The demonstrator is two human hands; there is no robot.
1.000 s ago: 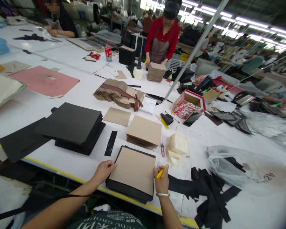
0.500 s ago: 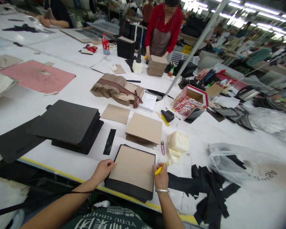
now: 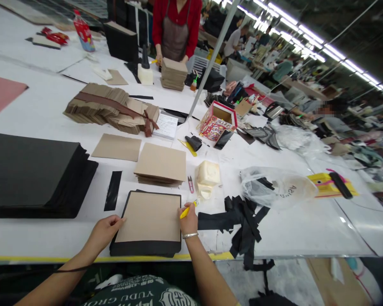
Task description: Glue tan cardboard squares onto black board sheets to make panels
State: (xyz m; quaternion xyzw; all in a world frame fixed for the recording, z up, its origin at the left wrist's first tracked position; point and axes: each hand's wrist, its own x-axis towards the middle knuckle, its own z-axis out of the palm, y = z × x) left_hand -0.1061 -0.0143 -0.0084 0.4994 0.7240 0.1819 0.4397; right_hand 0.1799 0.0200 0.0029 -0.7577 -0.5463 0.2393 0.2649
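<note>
The tan board (image 3: pixel 148 216) lies on black sheets (image 3: pixel 143 248), near the table's yellow edge (image 3: pixel 51 258). L hand (image 3: pixel 105 231), its fingertips almost together, touches the board's L side; if it pinches, I can't tell. R hand (image 3: pixel 189 220), fingers curled, holds 1 yellow tool (image 3: pixel 185 212) at R side. White surface shows btwn L hand & black stack (image 3: pixel 32 170), also far R, past black strips (image 3: pixel 242 225). Plastic bag (image 3: pixel 279 189) has black pcs (image 3: pixel 266 183) inside; red box (image 3: pixel 217 125) is open-topped, contents unclear.

My right hand (image 3: pixel 189 222) partly hides the yellow-handled tool (image 3: pixel 184 212). The left edge cuts off the black stack (image 3: pixel 32 170) and pink sheet (image 3: pixel 3 95), the top edge a co-worker's (image 3: pixel 176 36) head. The notepad's (image 3: pixel 166 126) writing is too small.
</note>
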